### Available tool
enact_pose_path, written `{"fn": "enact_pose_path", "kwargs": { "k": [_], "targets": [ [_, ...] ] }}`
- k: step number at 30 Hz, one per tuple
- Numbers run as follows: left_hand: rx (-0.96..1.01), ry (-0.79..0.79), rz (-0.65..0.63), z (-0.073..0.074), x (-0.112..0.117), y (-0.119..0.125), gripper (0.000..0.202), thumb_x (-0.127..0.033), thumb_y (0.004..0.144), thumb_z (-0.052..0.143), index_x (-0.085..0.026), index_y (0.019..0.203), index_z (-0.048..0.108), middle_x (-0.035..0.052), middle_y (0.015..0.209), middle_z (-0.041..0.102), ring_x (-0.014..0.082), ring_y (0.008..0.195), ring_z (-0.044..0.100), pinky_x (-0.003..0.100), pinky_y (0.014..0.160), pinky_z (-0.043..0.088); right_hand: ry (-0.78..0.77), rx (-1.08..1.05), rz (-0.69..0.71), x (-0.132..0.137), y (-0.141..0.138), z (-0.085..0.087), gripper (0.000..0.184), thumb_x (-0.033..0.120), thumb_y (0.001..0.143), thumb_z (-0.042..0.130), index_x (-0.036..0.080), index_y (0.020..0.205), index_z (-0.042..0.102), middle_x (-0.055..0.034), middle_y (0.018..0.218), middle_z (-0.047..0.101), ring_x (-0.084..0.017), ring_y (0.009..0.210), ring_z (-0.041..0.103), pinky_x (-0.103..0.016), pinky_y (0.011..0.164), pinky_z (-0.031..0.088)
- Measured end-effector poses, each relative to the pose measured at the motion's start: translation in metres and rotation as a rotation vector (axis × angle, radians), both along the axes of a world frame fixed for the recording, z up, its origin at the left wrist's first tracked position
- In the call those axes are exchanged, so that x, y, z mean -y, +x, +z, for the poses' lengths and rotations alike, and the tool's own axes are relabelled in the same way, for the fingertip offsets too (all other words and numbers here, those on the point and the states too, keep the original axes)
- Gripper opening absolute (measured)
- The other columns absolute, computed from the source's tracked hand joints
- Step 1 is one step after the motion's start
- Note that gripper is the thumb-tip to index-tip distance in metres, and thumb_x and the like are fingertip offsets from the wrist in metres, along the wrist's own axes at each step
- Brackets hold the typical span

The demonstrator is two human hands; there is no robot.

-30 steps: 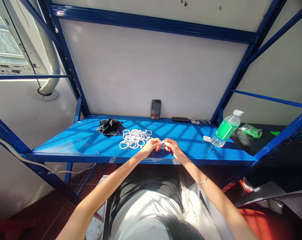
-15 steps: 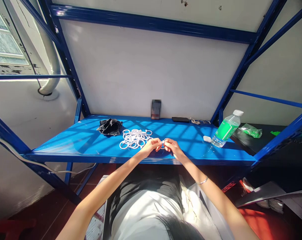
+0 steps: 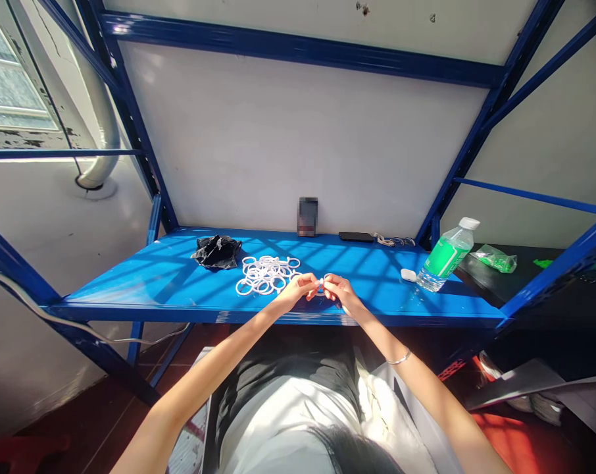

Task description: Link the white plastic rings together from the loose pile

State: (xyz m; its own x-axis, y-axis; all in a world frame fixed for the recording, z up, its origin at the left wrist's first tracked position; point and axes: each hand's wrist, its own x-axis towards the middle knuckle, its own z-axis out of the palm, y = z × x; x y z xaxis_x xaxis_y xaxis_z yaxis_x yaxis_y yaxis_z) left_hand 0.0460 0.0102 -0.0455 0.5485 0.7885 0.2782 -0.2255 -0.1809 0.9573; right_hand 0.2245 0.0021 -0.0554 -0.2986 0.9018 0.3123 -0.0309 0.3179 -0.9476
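Observation:
My left hand (image 3: 302, 288) and my right hand (image 3: 340, 290) meet over the front of the blue shelf (image 3: 145, 280). Both pinch a small white ring (image 3: 322, 282) between their fingertips. A pile of several white plastic rings (image 3: 267, 274) lies on the shelf just left of my left hand. My right wrist wears a thin silver bracelet (image 3: 398, 359).
A crumpled black bag (image 3: 217, 251) lies left of the ring pile. At the back wall stand a small dark box (image 3: 307, 216), a black phone (image 3: 356, 236) and a cable. A green-labelled water bottle (image 3: 446, 254) and a small white case (image 3: 408, 274) rest at the right. Blue rack posts frame both sides.

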Motion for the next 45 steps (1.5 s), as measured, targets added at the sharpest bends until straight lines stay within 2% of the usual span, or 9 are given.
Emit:
{"fn": "enact_pose_path", "kwargs": {
  "k": [9, 13, 17, 22, 31, 45],
  "targets": [
    [-0.025, 0.010, 0.005, 0.001, 0.001, 0.001, 0.034, -0.046, 0.084, 0.062, -0.015, 0.070, 0.057, -0.0017, 0.055, 0.053, 0.0109, 0.053, 0.045, 0.027, 0.054, 0.035, -0.068, -0.017, 0.004, 0.001, 0.001, 0.004, 0.029, 0.045, 0.078, 0.063, 0.019, 0.068, 0.058, 0.0035, 0.058, 0.053, -0.009, 0.050, 0.043, -0.021, 0.047, 0.029],
    [-0.049, 0.001, -0.069, 0.005, 0.004, 0.001, 0.036, -0.047, 0.084, 0.061, -0.015, 0.068, 0.056, -0.0022, 0.055, 0.052, 0.0094, 0.051, 0.043, 0.026, 0.052, 0.033, -0.120, -0.006, 0.116, 0.005, 0.004, 0.010, 0.036, 0.051, 0.076, 0.067, 0.018, 0.068, 0.057, 0.0038, 0.059, 0.050, -0.008, 0.050, 0.040, -0.021, 0.047, 0.026],
    [-0.058, 0.001, -0.179, 0.005, 0.006, -0.001, 0.036, -0.045, 0.084, 0.062, -0.012, 0.068, 0.056, -0.0018, 0.059, 0.055, 0.0089, 0.053, 0.047, 0.026, 0.057, 0.037, -0.103, 0.020, 0.238, 0.005, 0.009, 0.009, 0.039, 0.054, 0.076, 0.068, 0.018, 0.068, 0.056, 0.0052, 0.056, 0.044, -0.008, 0.050, 0.034, -0.022, 0.048, 0.024],
    [-0.062, 0.009, -0.226, 0.002, 0.002, -0.003, 0.036, -0.043, 0.083, 0.065, -0.011, 0.069, 0.059, -0.0012, 0.060, 0.056, 0.0095, 0.055, 0.050, 0.025, 0.059, 0.040, -0.074, 0.032, 0.293, 0.003, 0.012, 0.003, 0.035, 0.050, 0.079, 0.067, 0.018, 0.068, 0.056, 0.0057, 0.056, 0.041, -0.009, 0.052, 0.031, -0.024, 0.050, 0.021],
    [-0.066, 0.005, -0.219, 0.000, 0.001, -0.004, 0.036, -0.045, 0.081, 0.066, -0.011, 0.069, 0.061, -0.0005, 0.060, 0.057, 0.0101, 0.055, 0.050, 0.024, 0.059, 0.040, -0.067, 0.032, 0.295, 0.005, 0.012, 0.007, 0.034, 0.050, 0.079, 0.067, 0.019, 0.070, 0.056, 0.0061, 0.056, 0.039, -0.009, 0.052, 0.029, -0.025, 0.051, 0.020],
    [-0.081, 0.003, -0.198, 0.006, 0.006, -0.004, 0.036, -0.044, 0.081, 0.065, -0.011, 0.069, 0.058, -0.0007, 0.059, 0.056, 0.0103, 0.056, 0.048, 0.026, 0.061, 0.038, -0.064, 0.040, 0.289, 0.006, 0.010, 0.008, 0.034, 0.050, 0.080, 0.065, 0.019, 0.071, 0.055, 0.0066, 0.057, 0.035, -0.009, 0.053, 0.028, -0.025, 0.052, 0.020]
  ]
}}
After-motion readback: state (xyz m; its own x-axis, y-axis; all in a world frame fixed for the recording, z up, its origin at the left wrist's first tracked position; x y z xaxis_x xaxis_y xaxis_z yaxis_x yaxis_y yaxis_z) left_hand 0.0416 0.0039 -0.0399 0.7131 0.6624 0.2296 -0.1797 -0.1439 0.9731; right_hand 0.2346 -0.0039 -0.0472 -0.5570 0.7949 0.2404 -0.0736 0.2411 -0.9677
